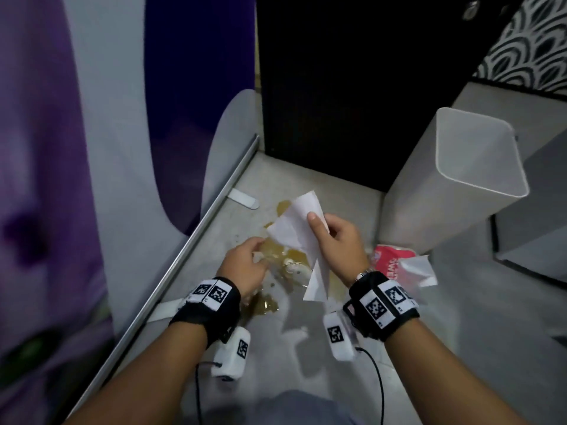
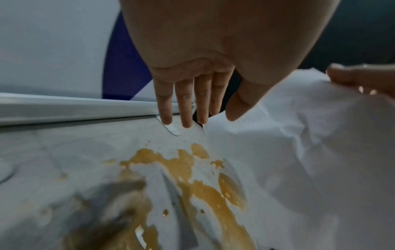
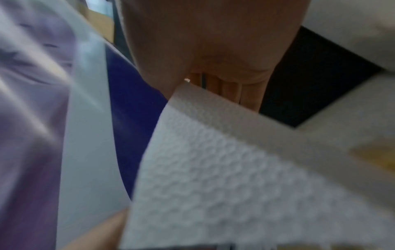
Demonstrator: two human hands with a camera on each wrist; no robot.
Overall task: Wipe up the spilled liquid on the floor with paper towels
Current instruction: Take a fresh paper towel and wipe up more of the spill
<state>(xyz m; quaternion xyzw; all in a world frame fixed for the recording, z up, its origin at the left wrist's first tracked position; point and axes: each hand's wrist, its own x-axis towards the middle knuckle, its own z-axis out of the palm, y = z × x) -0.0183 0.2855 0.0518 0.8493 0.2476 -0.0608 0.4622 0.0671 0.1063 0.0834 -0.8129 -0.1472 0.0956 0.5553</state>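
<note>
A brown spill (image 1: 277, 256) spreads over the grey floor (image 1: 306, 348) between my hands. My right hand (image 1: 334, 243) grips a white paper towel (image 1: 299, 228) above the spill, thumb on top, and the sheet hangs down past the wrist. My left hand (image 1: 245, 265) hovers just left of the towel. In the left wrist view its fingers (image 2: 186, 104) are straight over the spill (image 2: 192, 177) and the thumb lies at the edge of the towel (image 2: 299, 152). The right wrist view shows my right hand (image 3: 213, 50) behind the embossed towel (image 3: 213, 169), blurred.
A tall white bin (image 1: 460, 185) stands to the right, with a red and white towel pack (image 1: 388, 263) at its foot. A black cabinet (image 1: 337, 87) closes the back. A metal rail (image 1: 184, 256) and a purple and white panel bound the left side.
</note>
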